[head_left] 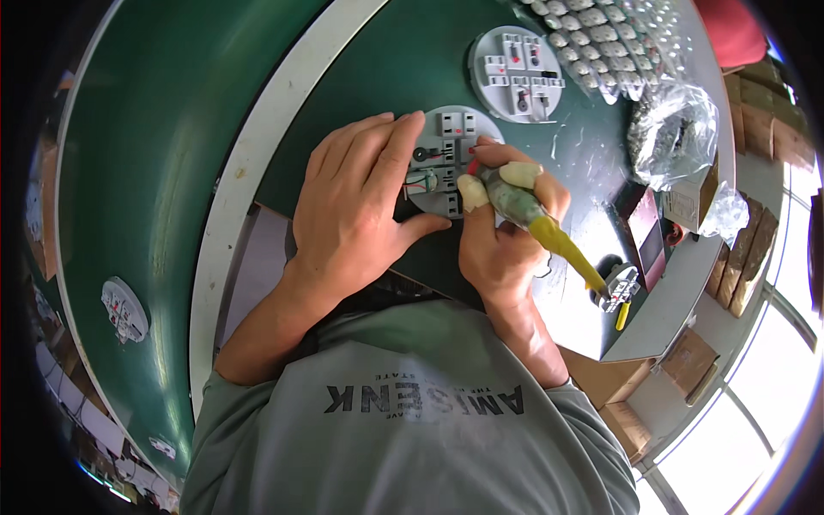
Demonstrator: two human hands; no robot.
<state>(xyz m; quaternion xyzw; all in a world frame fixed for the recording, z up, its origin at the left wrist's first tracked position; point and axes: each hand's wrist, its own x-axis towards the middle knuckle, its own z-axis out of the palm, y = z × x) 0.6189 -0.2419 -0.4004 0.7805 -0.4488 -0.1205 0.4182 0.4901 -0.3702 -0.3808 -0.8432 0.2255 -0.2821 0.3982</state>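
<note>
A round grey plastic base (460,121) with raised square sockets, a black round part and thin wires lies on the green table before me. My left hand (356,189) holds it from the left, fingers stretched along its side and thumb at the near edge. My right hand (506,227) is closed round what looks like an electric screwdriver (513,202), with a thick grey-green body and a yellow tapered tail. Its red tip points down at the base's right part. Pale covers sit on my right thumb and a finger. My hands hide parts of the base.
Another round base (518,73) lies beyond. Bubbled clear packaging (596,39) and a crumpled plastic bag (674,133) are at the far right. A smaller round part (620,285) sits by the right edge. On the left, a green conveyor belt (172,215) carries another round base (124,309).
</note>
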